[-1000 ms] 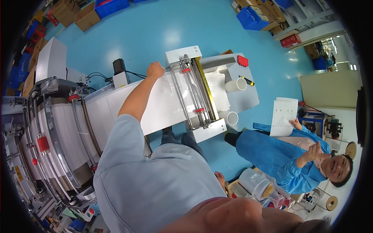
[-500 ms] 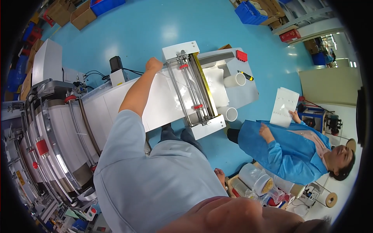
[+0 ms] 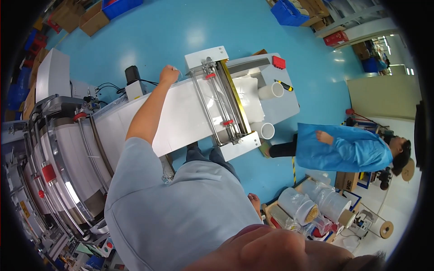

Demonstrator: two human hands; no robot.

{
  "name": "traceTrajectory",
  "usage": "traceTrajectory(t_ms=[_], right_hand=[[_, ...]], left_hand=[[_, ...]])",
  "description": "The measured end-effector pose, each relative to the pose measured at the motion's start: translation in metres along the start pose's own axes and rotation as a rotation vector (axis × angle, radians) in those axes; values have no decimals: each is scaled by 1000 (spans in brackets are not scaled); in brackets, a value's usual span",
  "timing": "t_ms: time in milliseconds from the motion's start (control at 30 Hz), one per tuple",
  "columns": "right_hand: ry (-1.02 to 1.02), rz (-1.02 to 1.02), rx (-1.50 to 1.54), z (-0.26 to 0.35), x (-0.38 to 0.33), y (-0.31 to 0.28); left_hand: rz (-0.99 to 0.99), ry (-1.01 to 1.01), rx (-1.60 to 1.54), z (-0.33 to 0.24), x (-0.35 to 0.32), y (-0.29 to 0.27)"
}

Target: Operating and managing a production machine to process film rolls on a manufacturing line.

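Currently L hand (image 3: 169, 74) at far edge of white bed (image 3: 181, 119), left of roller frame (image 3: 230, 100); fingers' closure can't tell. R hand (image 3: 254, 202) well short of frame, fingers unclear. White sheets (image 3: 247, 97) right of frame.

Left hand (image 3: 168, 74), fingers curled, at far edge of white table (image 3: 176, 119), left of roller frame (image 3: 231, 99). Right hand (image 3: 254, 201) low at side. 2 white tubes (image 3: 267, 92) right of frame; knife (image 3: 284, 86), red block (image 3: 279, 62) nearby. Person (image 3: 346, 147) in blue coat, right.

- head fisheye, left of pair; looks steeply down over wearer's shirt (image 3: 181, 212), very near;
- roller frame (image 3: 232, 98) at mid-distance; floor (image 3: 158, 36) farther;
- straight edges bow toward rim
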State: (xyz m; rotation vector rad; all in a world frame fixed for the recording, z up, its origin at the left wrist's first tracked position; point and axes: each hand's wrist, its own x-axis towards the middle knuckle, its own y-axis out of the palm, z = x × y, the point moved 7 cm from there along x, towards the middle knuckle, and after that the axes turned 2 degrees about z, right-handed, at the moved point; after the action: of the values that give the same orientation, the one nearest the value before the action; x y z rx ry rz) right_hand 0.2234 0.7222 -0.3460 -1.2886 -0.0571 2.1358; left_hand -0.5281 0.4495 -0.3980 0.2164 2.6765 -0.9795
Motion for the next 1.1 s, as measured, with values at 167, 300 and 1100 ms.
traceTrajectory(t_ms=[167,300,1100], right_hand=[[6,-10,103,2,-1,0],[59,-58,175,-2,15,5],[-379,342,-127,246,42,58]], left_hand=[[131,23,-60,-15,-51,-18],[-43,0,-279,-16,-97,-61],[-512,237,-133,41,-347,-108]])
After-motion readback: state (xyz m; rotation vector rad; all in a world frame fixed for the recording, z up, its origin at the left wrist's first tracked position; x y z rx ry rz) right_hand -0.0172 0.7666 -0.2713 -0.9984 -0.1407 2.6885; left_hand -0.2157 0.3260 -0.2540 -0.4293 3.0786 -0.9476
